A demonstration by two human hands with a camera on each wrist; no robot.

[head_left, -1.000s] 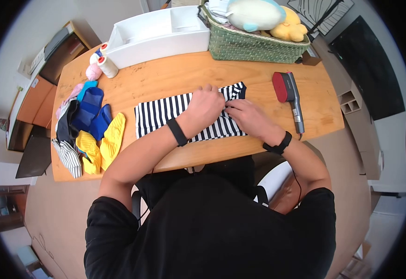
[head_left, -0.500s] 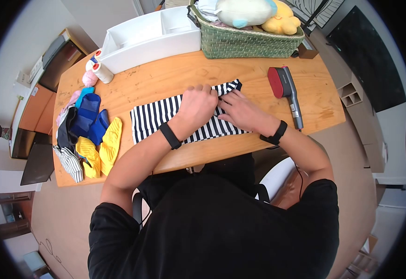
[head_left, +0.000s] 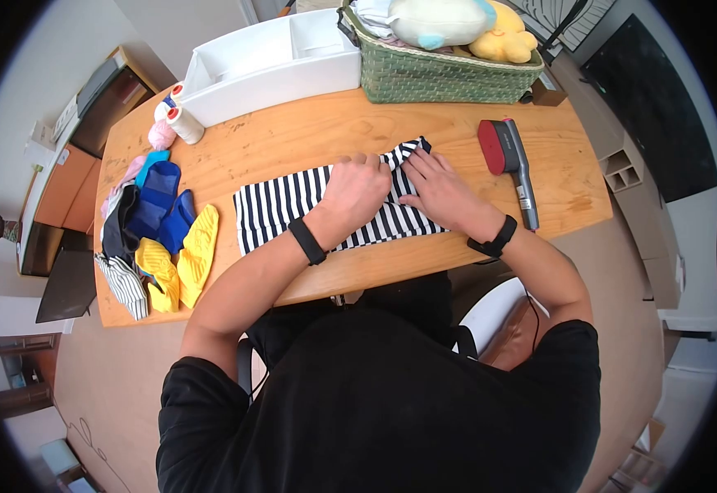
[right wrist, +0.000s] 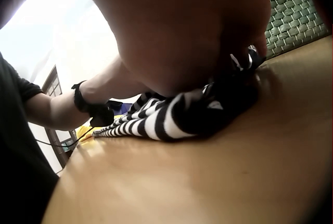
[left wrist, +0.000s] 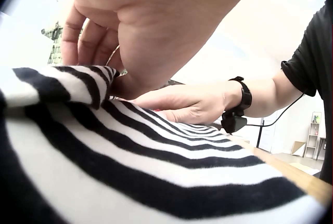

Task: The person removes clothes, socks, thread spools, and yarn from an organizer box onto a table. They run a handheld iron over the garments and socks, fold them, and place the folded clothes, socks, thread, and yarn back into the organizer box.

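A garment with navy and white stripes [head_left: 280, 204] lies folded across the wooden table, its dark-edged end bunched at the right. The left hand [head_left: 355, 192] pinches a raised fold of the cloth. In the left wrist view its thumb and fingers [left wrist: 92, 41] close on the striped edge from above. Beside it, the right hand [head_left: 442, 193] rests on the garment's right part with fingers straight and spread. From the right wrist view, the back of that hand covers much of the bunched end [right wrist: 179, 117].
A handheld steamer with a red head [head_left: 521, 177] lies at the right. Behind stand a white divided tray [head_left: 272, 97] and a green woven basket [head_left: 449, 78] holding plush toys. Thread spools [head_left: 185, 126] and a pile of small clothes, with yellow [head_left: 198, 255] and blue pieces [head_left: 158, 191], occupy the left.
The right hand's bent fingers have left the fold by the left hand and straightened out flat on the cloth. The left hand keeps its hold. The head view has shifted slightly.
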